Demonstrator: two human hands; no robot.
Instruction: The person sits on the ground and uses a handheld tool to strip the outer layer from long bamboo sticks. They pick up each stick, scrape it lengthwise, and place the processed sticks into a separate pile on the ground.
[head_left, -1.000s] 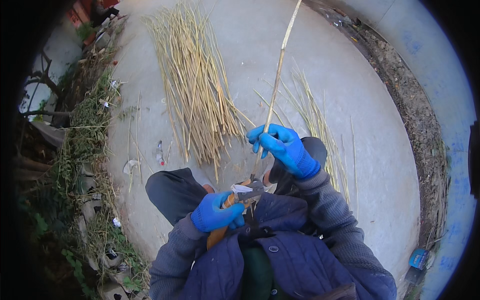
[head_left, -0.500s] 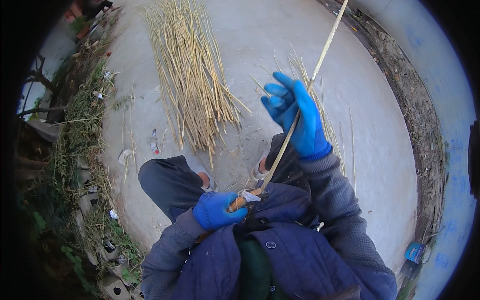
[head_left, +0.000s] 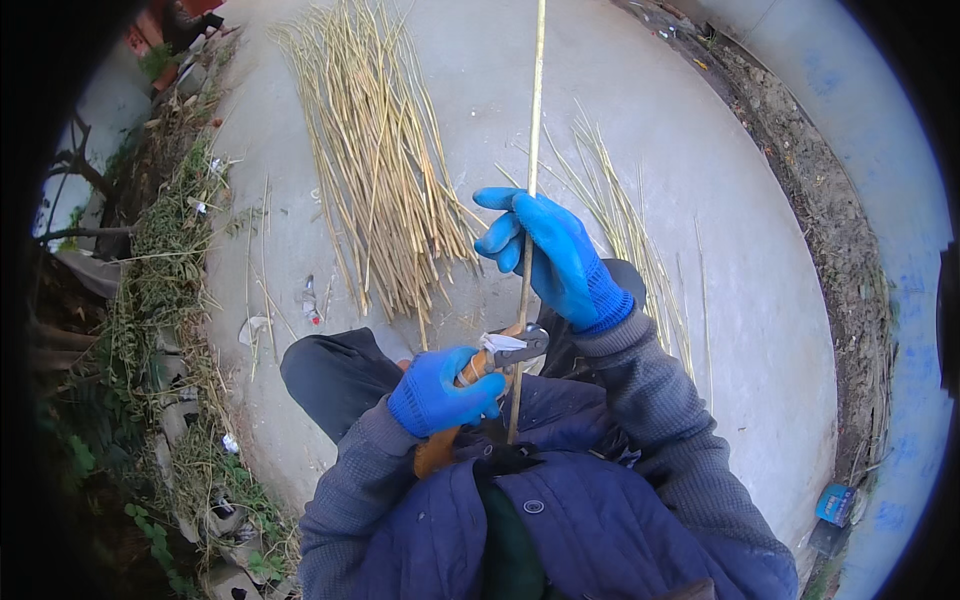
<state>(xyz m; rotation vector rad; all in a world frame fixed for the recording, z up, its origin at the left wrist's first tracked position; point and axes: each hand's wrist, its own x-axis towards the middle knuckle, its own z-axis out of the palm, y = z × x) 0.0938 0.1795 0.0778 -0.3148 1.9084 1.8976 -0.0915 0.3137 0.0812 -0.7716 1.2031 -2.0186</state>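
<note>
Floor: grey concrete (head_left: 770, 330), spread before you.
Big pile: stacked sticks (head_left: 385, 160) at eleven o'clock from the view's centre.
Thin pile: slender stalks (head_left: 620, 215) at two o'clock.
Long stick: the one you hold (head_left: 537, 100) runs from your lap toward twelve.
Right hand: your gloved fingers (head_left: 530, 222) curl loosely around that stick.
Left hand: yours (head_left: 440, 390), at seven, is wrapped around the cutter's handle (head_left: 472, 368).
Cutter: its metal head (head_left: 528, 343) crosses the stick; you cannot tell whether it bites.
</note>
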